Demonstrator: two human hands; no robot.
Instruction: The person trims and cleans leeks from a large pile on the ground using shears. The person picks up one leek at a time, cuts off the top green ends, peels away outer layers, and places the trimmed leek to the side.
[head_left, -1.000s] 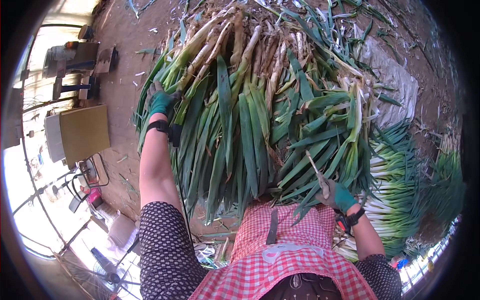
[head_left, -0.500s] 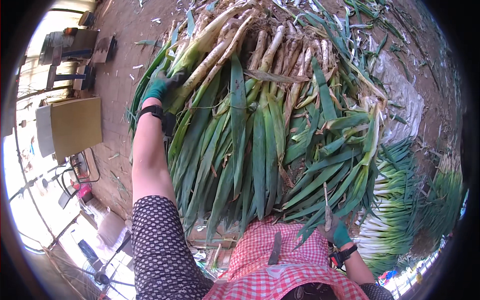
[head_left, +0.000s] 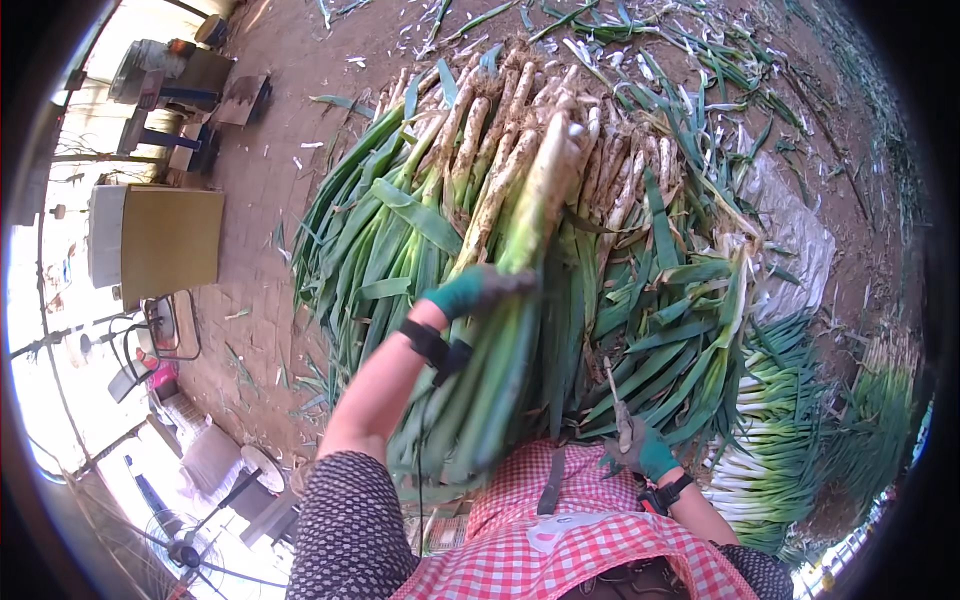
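Note:
A thick leek (head_left: 538, 215) with a pale root end pointing away from me is gripped by my left hand (head_left: 492, 286), in a dark glove with a green cuff. Its green leaves trail toward my lap, blurred by motion. Beneath it spreads a big pile of leeks (head_left: 390, 235), soil on their stalks and roots at the far side. My right hand (head_left: 640, 446), gloved alike, is closed around what looks like a small knife (head_left: 611, 380), its narrow blade pointing up and away beside the pile's near right leaves.
Cleaned leeks with white stalks (head_left: 755, 440) lie stacked at the right, with another bunch (head_left: 880, 400) beyond. Clear plastic sheeting (head_left: 795, 240) and leaf scraps cover the ground. A cardboard-coloured box (head_left: 172, 245), a chair frame (head_left: 175, 325) and a fan (head_left: 183, 553) stand at the left.
My left hand has drawn a leek from the pile's left side toward me and to the right. My right hand, with the knife, has risen slightly and shifted left.

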